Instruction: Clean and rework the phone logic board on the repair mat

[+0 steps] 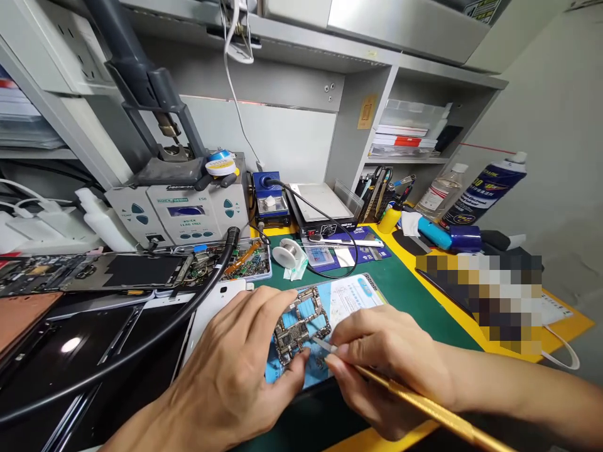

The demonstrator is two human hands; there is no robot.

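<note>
In the head view my left hand (235, 364) grips a small phone circuit board (294, 333) by its edges, thumb at the near edge and fingers at the far side. The board has rectangular cut-outs and is packed with tiny parts. My right hand (391, 358) is closed in a pen grip around a craft knife (424, 407) with a gold handle. Its flat blade points left at the board's right edge; whether it touches cannot be made out. Under the board lies a blue and white printed packet (351, 298) on the green mat (443, 317).
A solder spool (286, 254), a hot-air station (188, 213), a soldering iron stand (271, 198) and a hot plate (320, 204) stand behind. Phone screens (117, 339) lie at left, crossed by a black hose (188, 307). Bottles (487, 188) stand at right.
</note>
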